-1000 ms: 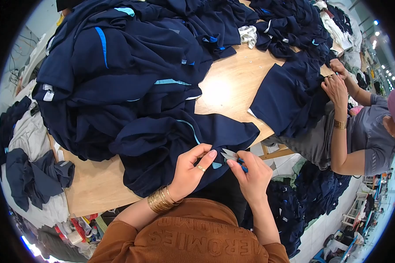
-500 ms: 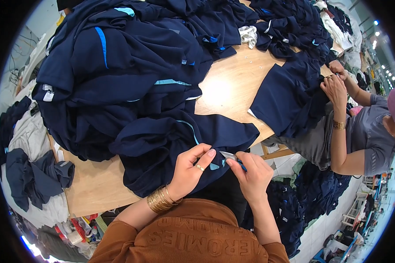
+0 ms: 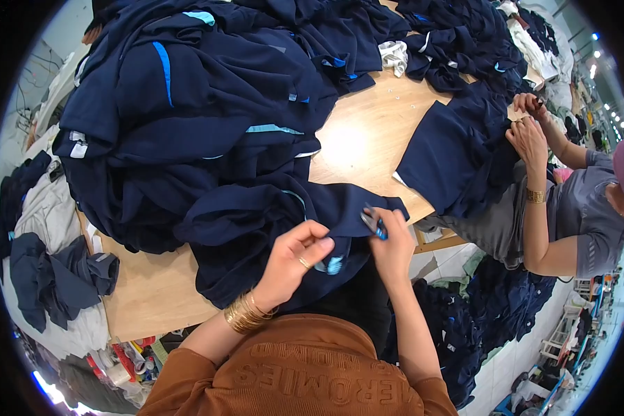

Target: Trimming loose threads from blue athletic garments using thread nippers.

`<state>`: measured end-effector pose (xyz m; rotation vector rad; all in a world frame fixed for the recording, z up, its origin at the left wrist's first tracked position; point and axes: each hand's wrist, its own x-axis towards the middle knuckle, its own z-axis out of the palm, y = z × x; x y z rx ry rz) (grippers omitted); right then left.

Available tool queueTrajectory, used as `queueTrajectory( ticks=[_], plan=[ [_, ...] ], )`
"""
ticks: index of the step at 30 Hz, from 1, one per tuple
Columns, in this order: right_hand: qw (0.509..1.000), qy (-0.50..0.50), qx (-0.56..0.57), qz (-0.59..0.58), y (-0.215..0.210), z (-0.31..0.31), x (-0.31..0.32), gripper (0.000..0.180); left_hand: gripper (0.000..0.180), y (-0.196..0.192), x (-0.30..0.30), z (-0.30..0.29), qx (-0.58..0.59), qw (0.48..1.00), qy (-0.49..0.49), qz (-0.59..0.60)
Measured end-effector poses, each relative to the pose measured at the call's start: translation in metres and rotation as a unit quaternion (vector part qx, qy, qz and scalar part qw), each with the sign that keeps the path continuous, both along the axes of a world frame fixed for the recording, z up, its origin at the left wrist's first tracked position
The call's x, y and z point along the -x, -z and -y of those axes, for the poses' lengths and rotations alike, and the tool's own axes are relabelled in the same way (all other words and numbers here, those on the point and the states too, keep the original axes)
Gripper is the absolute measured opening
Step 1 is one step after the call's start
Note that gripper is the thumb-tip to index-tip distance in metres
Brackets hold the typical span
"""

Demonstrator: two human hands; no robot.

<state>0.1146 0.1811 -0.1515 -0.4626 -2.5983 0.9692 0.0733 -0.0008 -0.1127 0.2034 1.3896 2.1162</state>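
A navy garment with light-blue trim [image 3: 256, 222] lies over the near table edge in front of me and hangs toward my lap. Thumb and fingers of my left hand [image 3: 295, 260] pinch its cloth, beside a light-blue patch [image 3: 334, 265]. My right hand [image 3: 394, 249], to the right of that patch, is closed round small thread snips [image 3: 374, 225] with blue on the handle. Their metal blades point up and away over the navy cloth. Part of the snips is hidden in my palm.
A large heap of navy garments [image 3: 187, 104] fills the table's left and back. The wooden tabletop [image 3: 357, 132] shows in the middle. At the right, a person [image 3: 555, 215] handles navy cloth [image 3: 451, 159]. More navy garments [image 3: 471, 326] are piled on the floor, lower right.
My right hand has moved up and away from the left, and the snips now point upward instead of toward my left fingers. My left hand still pinches the garment, slightly lower.
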Motion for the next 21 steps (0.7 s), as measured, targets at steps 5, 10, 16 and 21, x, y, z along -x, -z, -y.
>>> queueTrajectory(
  ticks=[5, 10, 16, 21],
  plan=[
    [0.990, 0.065, 0.019, -0.127, -0.008, -0.033, 0.019, 0.035, 0.010, -0.003, 0.014, 0.023, 0.129, 0.961, -0.060, -0.236],
    [0.977, 0.081, 0.096, -0.175, -0.019, -0.036, 0.009, 0.035, 0.020, 0.012, 0.021, 0.043, 0.264, 0.786, -0.177, -0.530],
    [0.946, 0.117, 0.211, -0.217, -0.024, -0.023, -0.002, 0.022, 0.024, 0.016, 0.018, 0.050, 0.237, 0.778, -0.198, -0.547],
    [0.942, 0.128, 0.229, -0.210, -0.022, -0.016, -0.008, 0.020, 0.027, 0.023, 0.016, 0.052, 0.226, 0.771, -0.222, -0.553]
  ],
)
